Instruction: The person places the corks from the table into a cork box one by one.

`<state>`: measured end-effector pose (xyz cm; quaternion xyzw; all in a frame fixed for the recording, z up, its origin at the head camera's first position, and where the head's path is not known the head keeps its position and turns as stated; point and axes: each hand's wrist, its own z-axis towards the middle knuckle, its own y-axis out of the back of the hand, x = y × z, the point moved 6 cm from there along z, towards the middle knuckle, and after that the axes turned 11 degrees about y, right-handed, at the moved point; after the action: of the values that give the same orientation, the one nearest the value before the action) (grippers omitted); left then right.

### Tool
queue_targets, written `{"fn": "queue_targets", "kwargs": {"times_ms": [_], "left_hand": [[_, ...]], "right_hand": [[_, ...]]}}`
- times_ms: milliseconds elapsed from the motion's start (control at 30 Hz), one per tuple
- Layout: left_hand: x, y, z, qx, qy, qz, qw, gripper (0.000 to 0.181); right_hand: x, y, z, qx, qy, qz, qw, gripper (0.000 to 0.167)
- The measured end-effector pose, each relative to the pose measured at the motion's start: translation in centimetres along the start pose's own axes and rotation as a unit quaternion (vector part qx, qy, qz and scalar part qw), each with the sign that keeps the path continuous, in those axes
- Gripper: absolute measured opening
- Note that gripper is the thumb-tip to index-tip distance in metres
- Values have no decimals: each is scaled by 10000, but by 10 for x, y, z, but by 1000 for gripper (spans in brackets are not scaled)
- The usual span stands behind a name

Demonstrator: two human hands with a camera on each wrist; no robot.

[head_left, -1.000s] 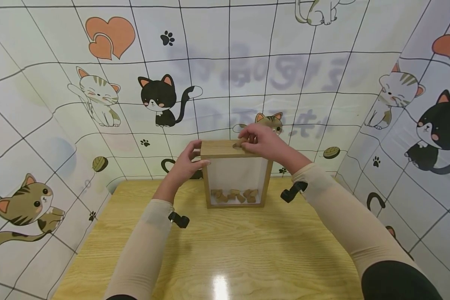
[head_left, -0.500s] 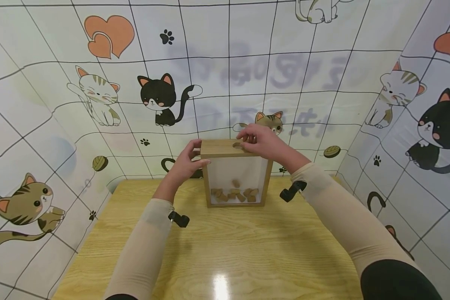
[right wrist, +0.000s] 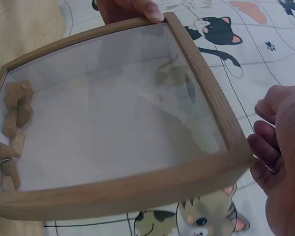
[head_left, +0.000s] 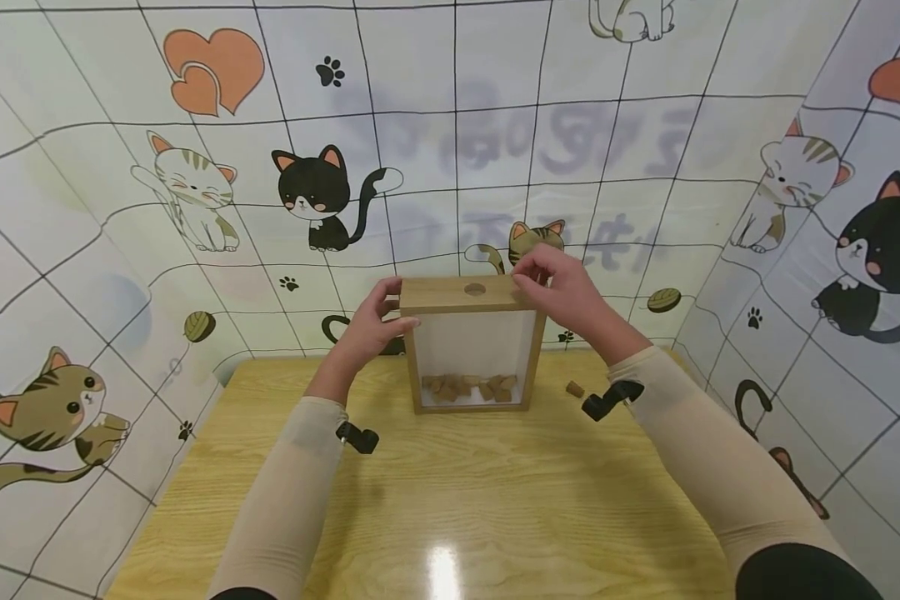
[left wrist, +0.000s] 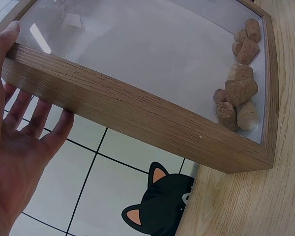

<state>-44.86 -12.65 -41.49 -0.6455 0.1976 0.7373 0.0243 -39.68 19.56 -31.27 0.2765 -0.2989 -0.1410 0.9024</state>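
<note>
A shallow wooden box with a clear front stands upright at the back of the table. In its top face is a round hole. Several cork stoppers lie heaped along the bottom inside. My left hand grips the box's upper left corner, thumb on the front edge and fingers against the side. By the top right corner is my right hand, its fingers loosely bent; in the right wrist view no cork shows in it. One loose cork lies on the table right of the box.
The wood-grain table reaches toward me in front of the box. Close behind it hangs a white checked cloth printed with cats, which also runs along both sides.
A cork dropped through the box and joined the heap. My right hand moved from the hole to the right corner, and the loose cork came into sight. My left hand stayed.
</note>
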Motion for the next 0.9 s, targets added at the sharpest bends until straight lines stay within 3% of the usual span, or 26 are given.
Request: {"fn": "queue_targets", "kwargs": {"times_ms": [233, 533, 900], "left_hand": [[0, 0, 1, -35, -30, 48, 10000, 77], [-2, 0, -3, -44, -12, 26, 10000, 75], [-3, -1, -2, -49, -12, -4, 10000, 75]], "right_hand": [[-42, 24, -59, -623, -916, 9, 9938, 16], [-88, 23, -130, -412, -1878, -47, 9813, 27], [-124, -1, -183, -275, -2313, -190, 9723, 25]]}}
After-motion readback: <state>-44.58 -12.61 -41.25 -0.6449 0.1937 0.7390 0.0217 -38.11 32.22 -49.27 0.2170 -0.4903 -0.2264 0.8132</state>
